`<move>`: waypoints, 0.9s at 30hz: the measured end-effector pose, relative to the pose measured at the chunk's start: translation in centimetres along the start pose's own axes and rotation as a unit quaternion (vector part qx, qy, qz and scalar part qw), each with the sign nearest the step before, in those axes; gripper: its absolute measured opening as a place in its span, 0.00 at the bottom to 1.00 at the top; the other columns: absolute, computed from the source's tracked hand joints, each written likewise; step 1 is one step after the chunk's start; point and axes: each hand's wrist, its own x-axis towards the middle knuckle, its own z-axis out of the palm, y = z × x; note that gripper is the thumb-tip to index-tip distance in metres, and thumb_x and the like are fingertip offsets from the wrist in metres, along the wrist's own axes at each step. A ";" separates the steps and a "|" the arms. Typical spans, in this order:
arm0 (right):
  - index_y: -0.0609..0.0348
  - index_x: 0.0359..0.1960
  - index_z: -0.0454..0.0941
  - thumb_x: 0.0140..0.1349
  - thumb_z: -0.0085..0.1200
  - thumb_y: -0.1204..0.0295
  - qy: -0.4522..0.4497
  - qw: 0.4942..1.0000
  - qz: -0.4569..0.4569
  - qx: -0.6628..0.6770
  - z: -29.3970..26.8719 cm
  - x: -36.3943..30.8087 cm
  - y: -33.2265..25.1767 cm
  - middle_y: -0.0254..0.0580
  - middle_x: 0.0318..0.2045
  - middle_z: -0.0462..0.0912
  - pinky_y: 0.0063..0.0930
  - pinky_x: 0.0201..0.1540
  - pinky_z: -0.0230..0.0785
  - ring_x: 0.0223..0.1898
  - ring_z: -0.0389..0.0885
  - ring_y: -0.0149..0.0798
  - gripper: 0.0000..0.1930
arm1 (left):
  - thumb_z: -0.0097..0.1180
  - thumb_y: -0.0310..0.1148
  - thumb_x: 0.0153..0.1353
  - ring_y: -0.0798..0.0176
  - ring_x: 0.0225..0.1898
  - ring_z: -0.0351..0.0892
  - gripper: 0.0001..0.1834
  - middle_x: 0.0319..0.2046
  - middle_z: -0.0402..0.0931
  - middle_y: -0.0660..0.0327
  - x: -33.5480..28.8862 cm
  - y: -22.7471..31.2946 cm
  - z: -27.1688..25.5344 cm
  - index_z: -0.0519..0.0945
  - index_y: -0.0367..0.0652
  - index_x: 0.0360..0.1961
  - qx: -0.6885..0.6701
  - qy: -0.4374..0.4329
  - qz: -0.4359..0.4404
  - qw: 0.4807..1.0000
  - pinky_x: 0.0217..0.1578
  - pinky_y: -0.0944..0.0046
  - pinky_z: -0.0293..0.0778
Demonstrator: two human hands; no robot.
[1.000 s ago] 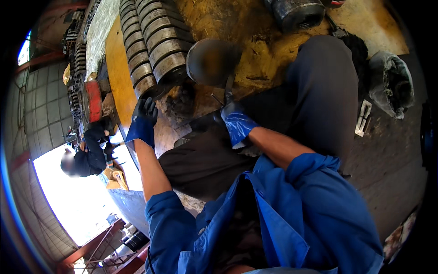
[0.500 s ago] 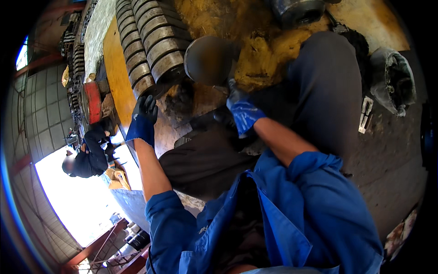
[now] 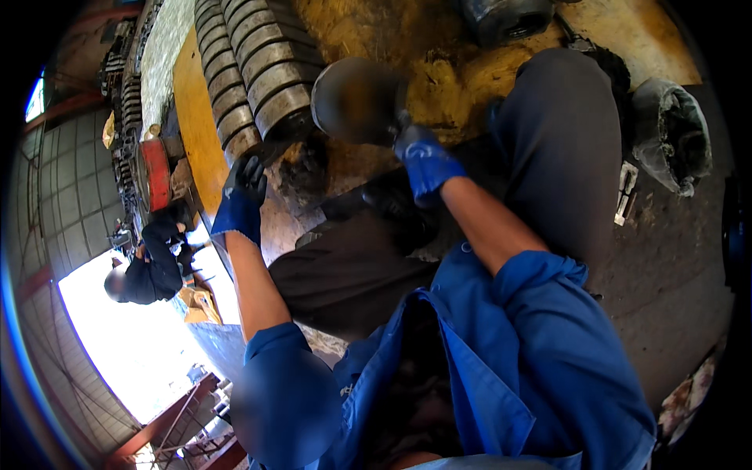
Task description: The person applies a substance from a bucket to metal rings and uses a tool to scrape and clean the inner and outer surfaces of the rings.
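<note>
Two side-by-side rows of worn steel rings, a left row (image 3: pixel 222 94) and a thicker right row (image 3: pixel 276 66), lie on a yellow, grease-stained surface (image 3: pixel 446 94). My left hand (image 3: pixel 244 188), in a blue glove with dark fingers, is at the near end of the left row. Its fingers are stretched out against or just beside the last ring; contact is hard to tell. Closed fingers show on my right hand (image 3: pixel 427 160), gloved alike, beside a blurred round patch (image 3: pixel 356 102) at the right row's near end. What it grips is hidden by the blur.
My bent knee (image 3: pixel 560 141) rises at the right. Beyond it are a dark bag-like container (image 3: pixel 674 137) and a small slotted metal piece (image 3: pixel 626 192). A dark cylindrical part (image 3: pixel 509 19) stands at the far side. Another person (image 3: pixel 153 266) crouches at the left, near a red-faced part (image 3: pixel 157 174).
My right hand has shifted slightly right and away from me. My left hand stays by the left row's end, almost unmoved. The rings keep their place.
</note>
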 end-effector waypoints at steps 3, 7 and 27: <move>0.60 0.58 0.73 0.75 0.25 0.54 0.111 0.981 -0.105 -0.117 2.6 -1.9 0.2 0.62 0.50 0.79 0.48 0.57 0.69 0.52 0.78 0.60 0.28 | 0.44 0.38 0.72 0.54 0.62 0.70 0.21 0.63 0.70 0.57 0.5 0.5 0.7 0.67 0.46 0.63 -0.020 0.105 -0.050 0.993 0.59 0.58 0.65; 0.64 0.54 0.77 0.74 0.20 0.45 -0.020 0.998 0.046 0.042 -1.8 -0.8 -2.2 0.62 0.51 0.79 0.43 0.61 0.66 0.58 0.75 0.56 0.37 | 0.43 0.39 0.72 0.55 0.61 0.71 0.20 0.62 0.72 0.58 1.5 -0.7 -2.7 0.68 0.47 0.62 0.057 0.017 0.005 0.998 0.58 0.59 0.65; 0.54 0.67 0.65 0.68 0.41 0.63 -0.138 0.955 -0.065 -0.256 2.9 -6.1 2.0 0.59 0.48 0.81 0.47 0.55 0.71 0.51 0.79 0.60 0.26 | 0.47 0.39 0.70 0.61 0.55 0.76 0.20 0.56 0.75 0.55 -0.6 1.5 2.1 0.71 0.41 0.59 0.081 0.007 0.103 0.991 0.54 0.65 0.70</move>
